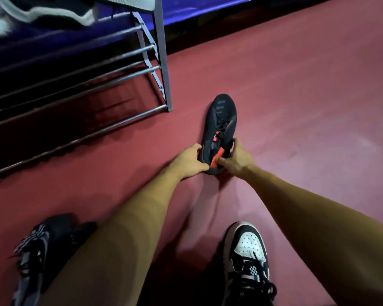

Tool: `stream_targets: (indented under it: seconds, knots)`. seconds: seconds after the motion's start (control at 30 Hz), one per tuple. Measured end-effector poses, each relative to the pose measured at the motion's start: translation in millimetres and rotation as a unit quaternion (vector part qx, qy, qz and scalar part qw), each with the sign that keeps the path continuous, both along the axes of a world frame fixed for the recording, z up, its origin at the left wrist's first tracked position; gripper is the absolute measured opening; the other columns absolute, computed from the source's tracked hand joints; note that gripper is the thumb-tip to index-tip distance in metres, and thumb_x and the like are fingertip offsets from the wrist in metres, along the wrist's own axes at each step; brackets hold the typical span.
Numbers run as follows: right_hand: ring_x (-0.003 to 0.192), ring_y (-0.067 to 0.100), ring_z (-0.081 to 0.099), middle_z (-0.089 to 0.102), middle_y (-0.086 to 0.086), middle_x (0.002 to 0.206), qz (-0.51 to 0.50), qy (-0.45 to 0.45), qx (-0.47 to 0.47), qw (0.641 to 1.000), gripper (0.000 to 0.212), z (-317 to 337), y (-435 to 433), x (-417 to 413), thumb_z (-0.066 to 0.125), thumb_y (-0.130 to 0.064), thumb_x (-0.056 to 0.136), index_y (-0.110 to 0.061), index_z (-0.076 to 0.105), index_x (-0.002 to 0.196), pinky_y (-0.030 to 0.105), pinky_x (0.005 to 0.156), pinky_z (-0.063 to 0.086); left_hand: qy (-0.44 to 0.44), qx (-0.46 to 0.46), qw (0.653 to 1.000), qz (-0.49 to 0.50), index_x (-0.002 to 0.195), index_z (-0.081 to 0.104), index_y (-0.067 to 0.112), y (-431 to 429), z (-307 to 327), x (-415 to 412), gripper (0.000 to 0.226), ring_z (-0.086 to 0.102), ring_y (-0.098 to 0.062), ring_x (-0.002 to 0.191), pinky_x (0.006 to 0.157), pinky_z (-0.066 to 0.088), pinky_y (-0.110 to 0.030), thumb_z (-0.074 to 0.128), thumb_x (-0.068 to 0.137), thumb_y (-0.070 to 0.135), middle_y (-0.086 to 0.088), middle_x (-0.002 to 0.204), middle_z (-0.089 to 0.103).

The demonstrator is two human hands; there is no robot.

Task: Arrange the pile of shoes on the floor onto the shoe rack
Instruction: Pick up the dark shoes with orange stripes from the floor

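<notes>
A black sneaker with red accents (221, 120) lies on the red floor, toe pointing away from me, just right of the metal shoe rack (161, 69). My left hand (189, 161) grips the left side of its heel. My right hand (236, 159) grips the right side, thumb on the red heel tab and fingers curled over the collar. A dark shoe with a pale sole (53, 13) sits on the rack's top tier at the upper left.
A black-and-white sneaker (248, 257) lies near the bottom right, and a dark patterned shoe (38, 246) at the bottom left, partly behind my left forearm. The rack's lower bars (75, 85) hold nothing in view. A blue wall panel (208, 7) borders the floor behind.
</notes>
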State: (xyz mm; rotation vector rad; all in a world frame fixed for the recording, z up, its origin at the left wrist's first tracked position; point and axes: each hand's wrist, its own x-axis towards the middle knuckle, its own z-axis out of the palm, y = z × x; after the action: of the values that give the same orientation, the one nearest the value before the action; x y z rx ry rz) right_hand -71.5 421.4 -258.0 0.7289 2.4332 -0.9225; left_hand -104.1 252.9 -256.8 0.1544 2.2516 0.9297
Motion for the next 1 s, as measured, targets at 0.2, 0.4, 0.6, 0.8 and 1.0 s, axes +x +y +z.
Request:
stream_targets:
  seconds: [0.2, 0.4, 0.6, 0.8, 1.0]
  knots:
    - [0.115, 0.037, 0.06, 0.065, 0.017, 0.12, -0.065, -0.002, -0.02, 0.998, 0.049, 10.0, -19.7, -4.8, 0.071, -0.023, 0.082, -0.004, 0.052, 0.123, 0.038, 0.088, 0.049, -0.03, 0.034, 0.999, 0.025, 0.13, 0.057, 0.018, 0.8, 5.0, 5.3, 0.063, 0.065, -0.021, 0.099, 0.091, 0.053, -0.031, 0.076, 0.07, 0.012, 0.0, 0.109, 0.067]
    - [0.11, 0.034, 0.064, 0.068, 0.014, 0.119, -0.075, 0.014, -0.116, 0.99, 0.035, 43.9, -52.4, 9.4, 0.077, -0.03, 0.081, -0.021, 0.057, 0.109, 0.045, 0.094, 0.053, -0.032, 0.043, 0.997, 0.06, 0.123, 0.062, 0.028, -42.8, 32.0, 17.1, 0.049, 0.064, -0.016, 0.091, 0.087, 0.051, -0.027, 0.073, 0.076, 0.02, 0.006, 0.093, 0.068]
    - [0.103, 0.039, 0.068, 0.072, 0.02, 0.109, 0.037, 0.0, -0.135, 0.99, 0.021, 80.3, -108.4, 24.0, 0.075, -0.027, 0.071, -0.02, 0.058, 0.081, 0.049, 0.092, 0.055, -0.029, 0.049, 0.988, 0.144, 0.123, 0.063, 0.013, -118.8, 74.3, 58.2, 0.04, 0.053, -0.009, 0.063, 0.061, 0.042, -0.017, 0.073, 0.085, 0.021, 0.002, 0.076, 0.058]
    - [0.077, 0.026, 0.06, 0.061, 0.007, 0.074, 0.149, 0.023, -0.173, 0.973, 0.029, 147.3, -174.3, 39.7, 0.072, -0.004, 0.081, -0.008, 0.058, 0.107, 0.043, 0.084, 0.055, -0.029, 0.1, 0.959, 0.262, 0.124, 0.054, 0.021, -192.6, 124.8, 97.3, 0.036, 0.057, -0.016, 0.076, 0.058, 0.039, -0.023, 0.067, 0.091, 0.027, -0.002, 0.079, 0.059]
    - [0.08, 0.024, 0.05, 0.054, 0.013, 0.079, 0.234, 0.017, -0.203, 0.951, 0.026, 193.1, -234.9, 68.5, 0.059, 0.01, 0.083, -0.012, 0.052, 0.07, 0.037, 0.076, 0.045, -0.017, 0.121, 0.926, 0.358, 0.129, 0.053, 0.025, -253.0, 144.9, 135.5, 0.05, 0.062, -0.012, 0.071, 0.067, 0.051, -0.027, 0.07, 0.083, 0.037, -0.001, 0.103, 0.069]
